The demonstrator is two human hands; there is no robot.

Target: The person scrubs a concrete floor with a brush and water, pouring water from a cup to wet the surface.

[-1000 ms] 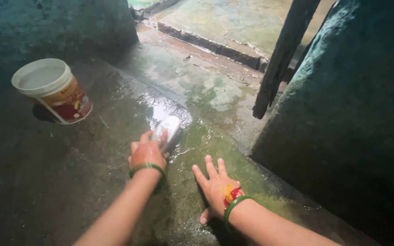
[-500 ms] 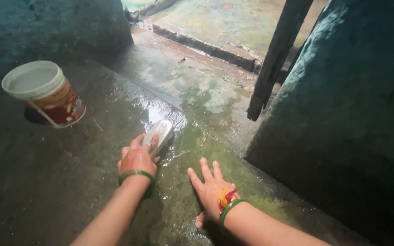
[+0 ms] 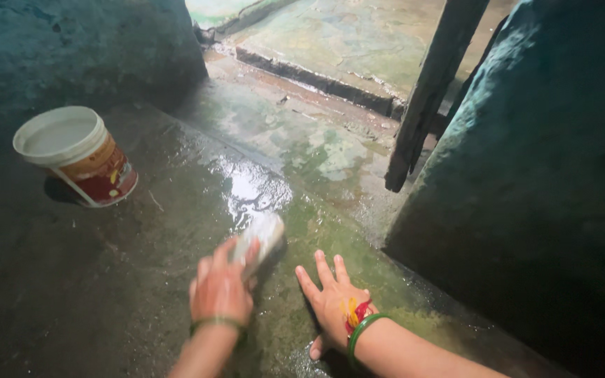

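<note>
My left hand (image 3: 220,290) grips a pale oblong scrubbing brush (image 3: 262,236) and presses it against the wet, green-stained concrete floor (image 3: 176,210). The hand and brush are blurred with motion. My right hand (image 3: 332,299) lies flat on the floor just to the right of the brush, fingers spread, holding nothing. Both wrists wear green bangles; the right one also has a red and yellow thread.
A white bucket (image 3: 78,155) with a red and orange label stands at the left, tilted, near a rough wall. A dark wooden post (image 3: 432,91) leans at upper right beside a teal wall (image 3: 540,161). A raised concrete step (image 3: 316,77) lies beyond.
My left hand has pulled the brush back toward me across the wet floor. The right hand has stayed planted flat.
</note>
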